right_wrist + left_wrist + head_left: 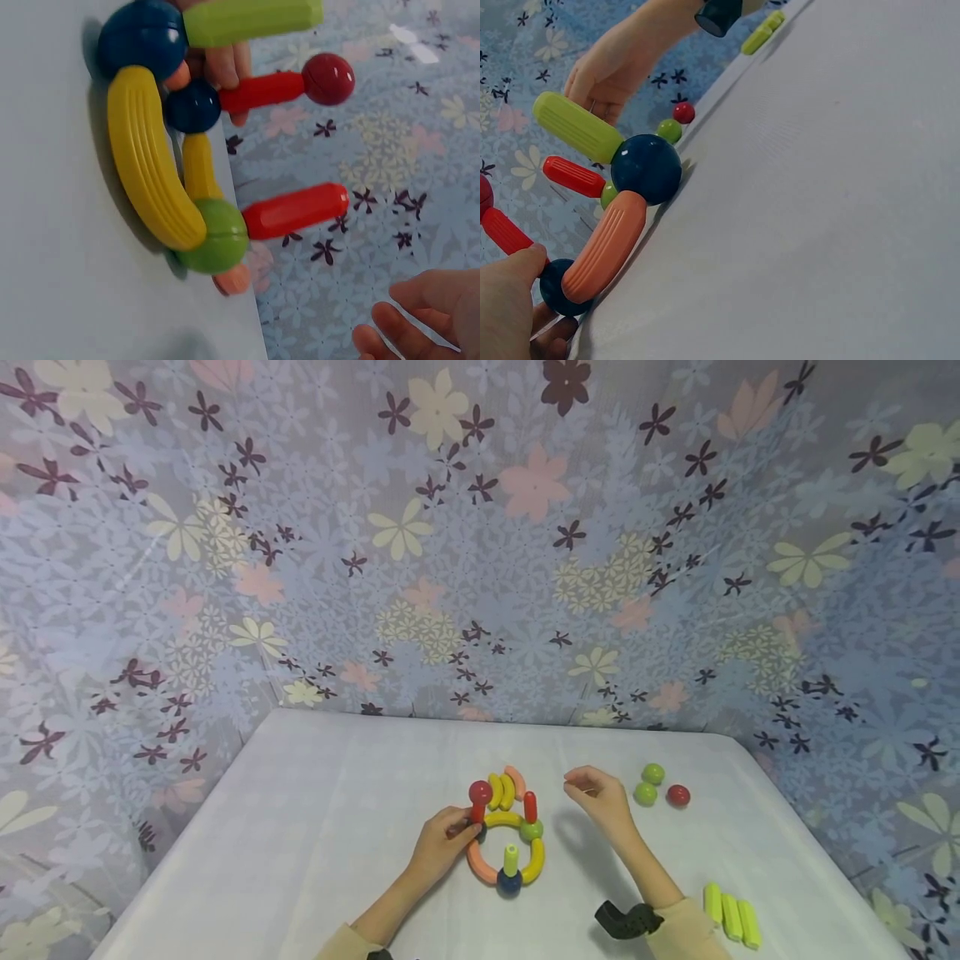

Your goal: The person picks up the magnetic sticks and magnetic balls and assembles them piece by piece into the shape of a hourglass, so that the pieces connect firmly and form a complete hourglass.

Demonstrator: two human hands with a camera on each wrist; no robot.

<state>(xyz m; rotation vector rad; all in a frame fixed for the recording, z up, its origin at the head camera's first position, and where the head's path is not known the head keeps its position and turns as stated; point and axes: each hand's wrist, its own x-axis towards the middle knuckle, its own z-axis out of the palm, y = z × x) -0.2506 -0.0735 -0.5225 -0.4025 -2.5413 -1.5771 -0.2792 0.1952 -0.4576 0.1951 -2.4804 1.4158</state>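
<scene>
A ring of toy pieces lies on the white table, with curved yellow bars (534, 862) and a salmon curved bar (609, 247) joined by balls. At its left joint, my left hand (437, 843) grips a dark blue ball (561, 289) at the foot of an upright red rod (262, 91), which carries a red ball (481, 792). Another red rod (530, 806) stands on the green ball (214, 236). Nearest me, a lime rod (511, 858) rises from a larger-looking blue ball (509, 882). To the ring's right, my right hand (603, 802) hovers with loosely bent fingers, holding nothing.
Behind the ring lie two yellow curved bars (507, 792) and a salmon bar (516, 782). Two green balls (654, 773) and a red ball (678, 795) sit back right; lime rods (731, 917) lie front right. Flowered cloth (480, 568) rises behind the table (337, 793).
</scene>
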